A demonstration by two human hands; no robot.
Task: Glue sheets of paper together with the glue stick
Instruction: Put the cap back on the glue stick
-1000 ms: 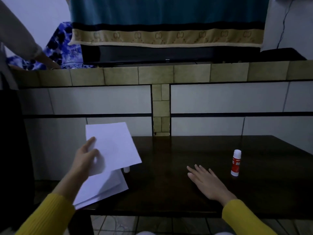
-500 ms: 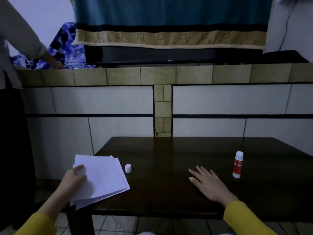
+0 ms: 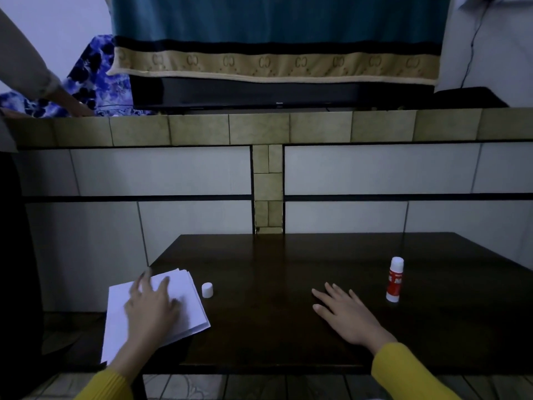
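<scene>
I pressed my flat left hand (image 3: 150,306) on the paper stack (image 3: 189,308) at lower left to steady it, my right hand (image 3: 346,314) open and empty near the glue stick (image 3: 395,280)

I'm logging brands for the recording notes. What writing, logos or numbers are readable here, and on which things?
Hanging cloth: a repeated interlocked "CC"-like monogram along its tan border.
Glue stick: white characters on the red label, too blurred to read.
Black unit under the cloth: a small light mark on its front edge, too small to read.
Paper stack and white cap: no text visible.
</scene>
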